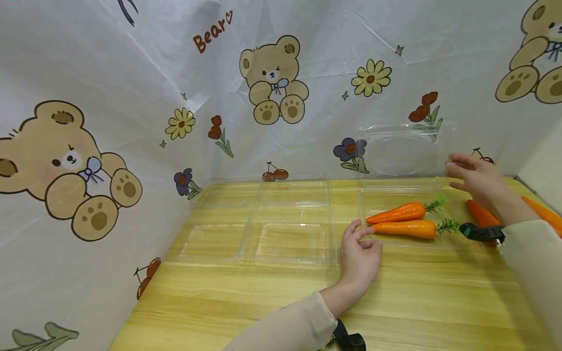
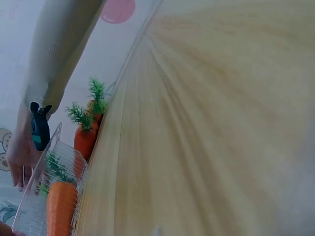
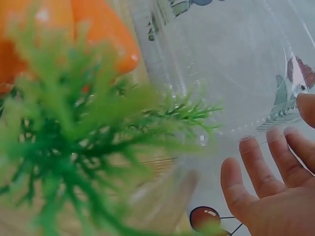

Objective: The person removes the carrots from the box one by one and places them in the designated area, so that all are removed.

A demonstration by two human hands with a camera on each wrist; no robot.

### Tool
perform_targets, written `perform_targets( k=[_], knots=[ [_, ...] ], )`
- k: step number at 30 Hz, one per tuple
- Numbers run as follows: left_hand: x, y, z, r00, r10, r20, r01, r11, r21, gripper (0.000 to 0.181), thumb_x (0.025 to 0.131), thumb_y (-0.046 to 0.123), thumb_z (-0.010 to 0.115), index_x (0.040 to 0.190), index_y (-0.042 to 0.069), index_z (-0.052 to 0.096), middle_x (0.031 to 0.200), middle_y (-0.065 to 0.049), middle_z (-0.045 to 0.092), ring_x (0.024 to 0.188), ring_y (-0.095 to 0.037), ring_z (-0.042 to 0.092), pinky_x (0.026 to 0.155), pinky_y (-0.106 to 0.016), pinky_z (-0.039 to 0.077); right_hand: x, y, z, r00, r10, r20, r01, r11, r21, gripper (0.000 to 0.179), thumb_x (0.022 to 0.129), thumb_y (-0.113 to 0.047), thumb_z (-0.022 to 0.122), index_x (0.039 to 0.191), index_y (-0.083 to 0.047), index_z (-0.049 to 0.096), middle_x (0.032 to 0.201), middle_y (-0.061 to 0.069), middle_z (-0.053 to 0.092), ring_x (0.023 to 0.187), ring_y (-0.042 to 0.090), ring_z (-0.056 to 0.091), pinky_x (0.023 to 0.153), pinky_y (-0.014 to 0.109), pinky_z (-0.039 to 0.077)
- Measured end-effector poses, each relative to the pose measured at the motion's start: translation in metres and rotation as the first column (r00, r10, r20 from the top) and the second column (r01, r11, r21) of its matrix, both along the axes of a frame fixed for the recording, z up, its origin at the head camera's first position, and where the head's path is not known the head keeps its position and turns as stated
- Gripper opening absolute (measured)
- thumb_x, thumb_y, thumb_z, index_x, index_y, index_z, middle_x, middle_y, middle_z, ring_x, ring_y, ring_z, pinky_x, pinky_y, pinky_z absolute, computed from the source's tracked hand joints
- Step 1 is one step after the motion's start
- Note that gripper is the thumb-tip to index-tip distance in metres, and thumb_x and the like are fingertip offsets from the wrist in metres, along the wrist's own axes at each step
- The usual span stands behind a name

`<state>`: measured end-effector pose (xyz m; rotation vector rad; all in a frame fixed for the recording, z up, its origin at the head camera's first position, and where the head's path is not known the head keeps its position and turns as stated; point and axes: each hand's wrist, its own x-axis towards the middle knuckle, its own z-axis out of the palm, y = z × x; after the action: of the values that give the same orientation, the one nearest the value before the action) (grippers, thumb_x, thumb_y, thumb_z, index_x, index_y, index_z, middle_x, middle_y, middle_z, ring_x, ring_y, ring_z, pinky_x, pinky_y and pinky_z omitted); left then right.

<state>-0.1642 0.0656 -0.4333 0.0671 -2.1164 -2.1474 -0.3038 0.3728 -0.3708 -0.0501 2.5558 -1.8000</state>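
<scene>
A clear plastic clamshell container (image 1: 406, 244) lies at the right of the table with its lid (image 1: 401, 151) raised at the back. Two orange toy carrots (image 1: 397, 213) rest in its base, green tops pointing right. My left hand (image 1: 361, 256) holds the base at its front left corner, thumb and fingers at the rim; the left wrist view shows only fingertips (image 2: 6, 229). My right hand (image 1: 478, 178) is at the lid's right edge; in the right wrist view its fingers (image 3: 256, 167) extend loosely, fingertips close to that edge. Blurred green leaves (image 3: 64, 142) fill that view's left side.
Two more clear containers (image 1: 290, 261) lie opened side by side on the left of the wooden table (image 1: 246, 302). More carrots (image 1: 480, 214) lie at the far right, partly behind my right forearm. A white bear-print sheet (image 1: 316, 146) stands along the back and left.
</scene>
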Motion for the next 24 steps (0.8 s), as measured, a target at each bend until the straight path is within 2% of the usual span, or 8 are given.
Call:
perform_targets(
  k=[3,6,9,13,14,19,22,24],
  knots=[
    [0.000,0.001,0.000,1.000,0.003,-0.001,-0.003,1.000,0.001,0.021,0.086,-0.002,0.075,0.107,0.003,0.077,0.148,0.007,0.054,0.078,0.000,0.064,0.069,-0.016,0.055,0.000,0.001,-0.002,0.999,0.006,0.040,-0.010,0.994,0.105,0.086,0.105,-0.052,0.046,0.166,-0.005,0.008,0.118,-0.026,0.043,0.097,-0.015,0.053,0.078,0.010,0.055],
    [-0.001,0.001,0.000,1.000,0.002,0.002,-0.002,1.000,0.010,0.021,0.086,-0.003,0.075,0.106,0.004,0.077,0.147,0.012,0.053,0.078,0.000,0.064,0.068,-0.016,0.055,-0.001,0.001,-0.004,0.998,0.010,0.057,-0.018,0.989,0.145,0.089,0.105,-0.054,0.045,0.165,-0.001,0.006,0.121,-0.022,0.044,0.095,-0.014,0.053,0.080,0.013,0.057],
    [-0.001,0.002,-0.001,1.000,0.001,0.003,-0.001,1.000,0.008,0.022,0.086,-0.003,0.075,0.106,0.004,0.077,0.148,0.013,0.052,0.077,0.000,0.064,0.068,-0.016,0.055,-0.003,0.001,-0.005,0.997,0.025,0.077,-0.037,0.986,0.164,0.093,0.103,-0.059,0.043,0.164,0.000,0.004,0.144,0.001,0.046,0.095,-0.014,0.052,0.082,0.014,0.058],
    [-0.002,0.001,-0.002,1.000,-0.001,-0.005,0.001,1.000,-0.005,0.023,0.086,-0.004,0.074,0.107,0.004,0.077,0.152,0.006,0.052,0.075,0.000,0.063,0.068,-0.016,0.055,-0.007,0.001,-0.008,0.991,0.059,0.122,-0.081,0.980,0.184,0.096,0.104,-0.061,0.039,0.163,0.002,-0.002,0.167,0.032,0.016,0.091,-0.020,0.049,0.087,0.018,0.059],
    [-0.002,0.001,-0.002,1.000,-0.002,-0.006,0.002,1.000,-0.006,0.022,0.085,-0.004,0.074,0.106,0.004,0.077,0.153,0.005,0.052,0.075,0.000,0.063,0.068,-0.016,0.055,-0.007,0.000,-0.009,0.989,0.068,0.132,-0.092,0.978,0.185,0.094,0.105,-0.059,0.038,0.163,0.003,-0.003,0.166,0.036,0.009,0.090,-0.021,0.049,0.087,0.019,0.059],
    [-0.002,0.001,-0.002,1.000,0.001,0.001,-0.001,1.000,-0.004,0.021,0.085,-0.003,0.075,0.105,0.005,0.078,0.152,0.004,0.053,0.075,0.000,0.062,0.068,-0.016,0.055,-0.007,0.001,-0.012,0.980,0.101,0.172,-0.135,0.970,0.202,0.084,0.110,-0.047,0.034,0.161,0.006,-0.007,0.165,0.039,0.007,0.087,-0.024,0.049,0.086,0.020,0.059],
    [-0.002,0.001,-0.002,1.000,-0.001,0.005,0.001,1.000,0.001,0.021,0.085,-0.004,0.075,0.104,0.006,0.078,0.152,0.005,0.053,0.076,0.000,0.063,0.068,-0.016,0.055,-0.006,0.001,-0.013,0.973,0.114,0.200,-0.158,0.963,0.218,0.081,0.111,-0.045,0.031,0.160,0.007,-0.008,0.164,0.040,0.007,0.113,0.006,0.064,0.083,0.017,0.059],
    [-0.002,0.000,-0.001,1.000,-0.006,0.010,0.006,1.000,0.004,0.021,0.086,-0.004,0.075,0.104,0.007,0.078,0.152,0.007,0.053,0.076,0.000,0.063,0.068,-0.016,0.055,-0.006,0.002,-0.014,0.970,0.120,0.211,-0.168,0.960,0.224,0.080,0.112,-0.044,0.030,0.160,0.007,-0.007,0.164,0.040,0.006,0.137,0.035,0.051,0.083,0.015,0.058]
  ],
)
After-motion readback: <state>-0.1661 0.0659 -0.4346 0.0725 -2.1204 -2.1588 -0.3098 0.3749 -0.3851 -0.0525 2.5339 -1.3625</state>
